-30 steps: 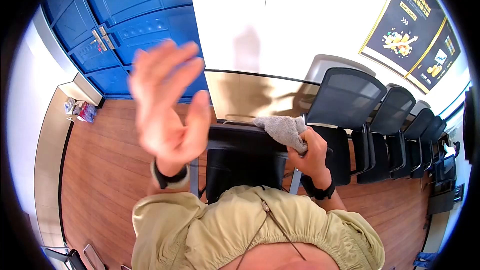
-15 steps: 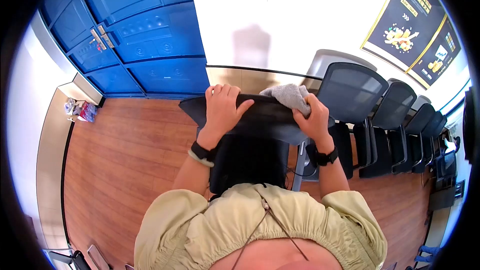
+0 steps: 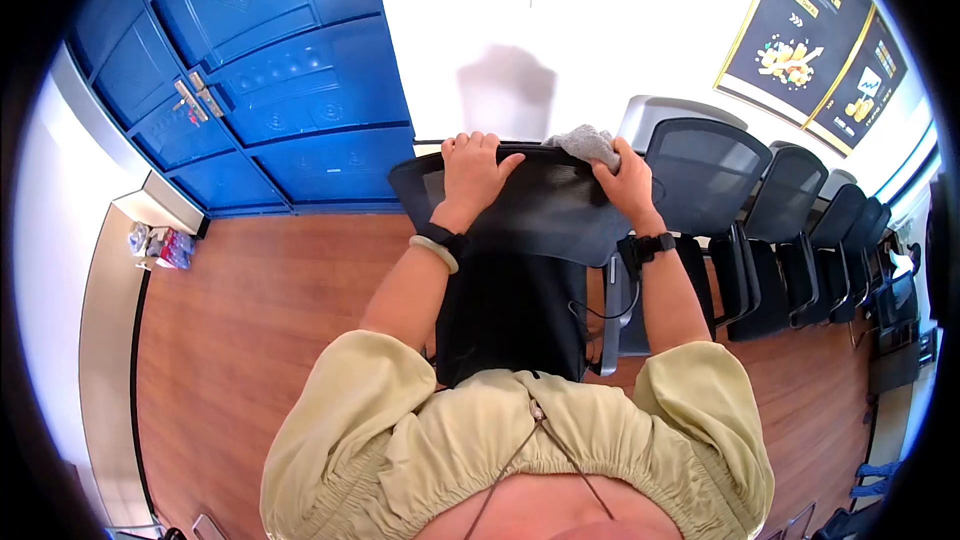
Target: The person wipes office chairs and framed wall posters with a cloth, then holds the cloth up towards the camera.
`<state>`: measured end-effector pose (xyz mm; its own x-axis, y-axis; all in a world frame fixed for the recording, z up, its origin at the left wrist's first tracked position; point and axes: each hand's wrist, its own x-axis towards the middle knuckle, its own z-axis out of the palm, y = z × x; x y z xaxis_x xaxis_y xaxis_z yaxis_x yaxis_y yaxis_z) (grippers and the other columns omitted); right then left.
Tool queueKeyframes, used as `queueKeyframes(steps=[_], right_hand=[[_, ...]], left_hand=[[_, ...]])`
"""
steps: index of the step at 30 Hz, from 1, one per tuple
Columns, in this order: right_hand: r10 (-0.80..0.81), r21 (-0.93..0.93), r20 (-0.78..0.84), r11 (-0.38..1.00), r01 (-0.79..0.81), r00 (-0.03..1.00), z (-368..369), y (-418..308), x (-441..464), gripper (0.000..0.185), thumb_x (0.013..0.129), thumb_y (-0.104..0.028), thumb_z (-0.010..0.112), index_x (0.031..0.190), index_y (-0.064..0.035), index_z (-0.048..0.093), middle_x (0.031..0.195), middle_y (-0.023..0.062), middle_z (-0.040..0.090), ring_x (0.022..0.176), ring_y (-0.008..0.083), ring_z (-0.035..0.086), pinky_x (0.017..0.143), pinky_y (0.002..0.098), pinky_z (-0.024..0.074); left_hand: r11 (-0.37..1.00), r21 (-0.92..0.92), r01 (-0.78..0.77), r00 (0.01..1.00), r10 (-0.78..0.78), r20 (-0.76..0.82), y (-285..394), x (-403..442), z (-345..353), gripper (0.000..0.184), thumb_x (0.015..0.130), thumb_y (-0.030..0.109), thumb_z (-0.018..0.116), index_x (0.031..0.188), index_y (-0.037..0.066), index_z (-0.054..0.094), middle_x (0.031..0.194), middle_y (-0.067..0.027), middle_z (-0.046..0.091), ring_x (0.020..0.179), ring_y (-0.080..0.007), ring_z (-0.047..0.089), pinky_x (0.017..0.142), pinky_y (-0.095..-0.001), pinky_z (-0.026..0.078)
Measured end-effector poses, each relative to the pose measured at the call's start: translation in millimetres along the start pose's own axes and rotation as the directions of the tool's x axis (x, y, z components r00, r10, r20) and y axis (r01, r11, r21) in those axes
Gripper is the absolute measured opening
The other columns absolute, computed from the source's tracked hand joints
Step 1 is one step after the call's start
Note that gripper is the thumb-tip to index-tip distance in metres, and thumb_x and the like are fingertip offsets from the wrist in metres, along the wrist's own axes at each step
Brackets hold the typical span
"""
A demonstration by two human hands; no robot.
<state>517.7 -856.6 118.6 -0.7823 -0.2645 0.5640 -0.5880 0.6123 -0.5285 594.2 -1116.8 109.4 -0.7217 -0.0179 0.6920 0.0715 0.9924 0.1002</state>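
Observation:
A black office chair with a mesh backrest [image 3: 545,200] faces me, its dark seat [image 3: 515,315] close to my body. My left hand [image 3: 473,178] is closed over the backrest's top edge, fingers hooked behind it and thumb on the front side. At the right end of that edge, my right hand [image 3: 628,185] grips a crumpled grey cloth [image 3: 588,145]. The cloth lies along the top rim of the backrest. Part of it is hidden behind the rim and my fingers.
A row of similar black chairs [image 3: 710,175] runs along the wall to the right. Blue double doors [image 3: 270,80] stand at the left. Small packaged items [image 3: 165,245] sit on a low ledge by the doors. A thin black cable [image 3: 600,312] hangs beside the seat.
The backrest now appears higher and slightly farther right, with more of its mesh face visible. Both hands have moved with it, and the cloth still sits on the top edge.

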Motion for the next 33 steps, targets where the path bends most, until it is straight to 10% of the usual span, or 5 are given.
queueKeyframes(steps=[10, 33], right_hand=[[0.101, -0.019, 0.045, 0.995, -0.101, 0.994, 21.2, 14.5, 36.9, 0.04, 0.082, -0.035, 0.066, 0.105, -0.0042, 0.059, 0.086, 0.0229, 0.066, 0.084, 0.0419, 0.063, 0.077, 0.0483, 0.0482], [0.008, 0.089, 0.21, 0.996, -0.028, 0.978, 100.8, 114.5, 143.7, 0.036, 0.082, -0.031, 0.067, 0.105, -0.0043, 0.056, 0.095, 0.0211, 0.067, 0.091, 0.0409, 0.062, 0.084, 0.0468, 0.0463]], left_hand=[[1.0, 0.006, -0.003, 0.996, 0.004, -0.085, -18.2, 28.4, 41.4, 0.047, 0.088, 0.055, 0.06, 0.088, 0.008, 0.064, 0.087, -0.008, 0.062, 0.088, -0.0278, 0.056, 0.089, -0.0438, 0.036], [0.976, 0.003, 0.216, 0.936, -0.208, 0.285, -64.8, 115.8, 156.6, 0.054, 0.09, 0.057, 0.056, 0.107, 0.007, 0.066, 0.108, -0.014, 0.063, 0.109, -0.0331, 0.05, 0.102, -0.0453, 0.029]])
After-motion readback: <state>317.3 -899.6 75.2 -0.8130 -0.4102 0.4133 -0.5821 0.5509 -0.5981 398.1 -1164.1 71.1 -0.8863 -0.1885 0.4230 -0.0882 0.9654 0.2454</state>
